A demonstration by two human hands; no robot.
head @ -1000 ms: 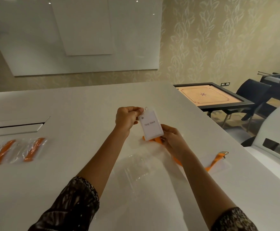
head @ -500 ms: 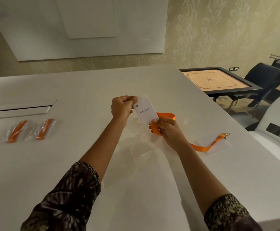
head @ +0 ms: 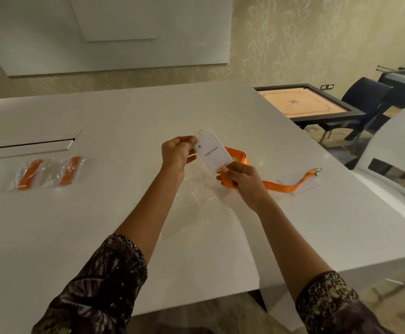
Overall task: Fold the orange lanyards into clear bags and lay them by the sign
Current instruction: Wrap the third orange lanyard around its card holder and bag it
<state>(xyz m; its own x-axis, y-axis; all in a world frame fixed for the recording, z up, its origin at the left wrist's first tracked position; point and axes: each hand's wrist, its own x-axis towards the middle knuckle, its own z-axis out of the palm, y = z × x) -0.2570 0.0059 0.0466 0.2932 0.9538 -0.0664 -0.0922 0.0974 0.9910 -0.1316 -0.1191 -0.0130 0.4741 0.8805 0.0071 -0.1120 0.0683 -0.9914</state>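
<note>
Orange lanyard trails across the white desk – one end pinched in the right hand, clip end lying well right. Left hand grips the name card by its top corner. Two bagged lanyards lie far left.

Both arms reach forward, left hand and right hand each closed in a pinching grip.
</note>
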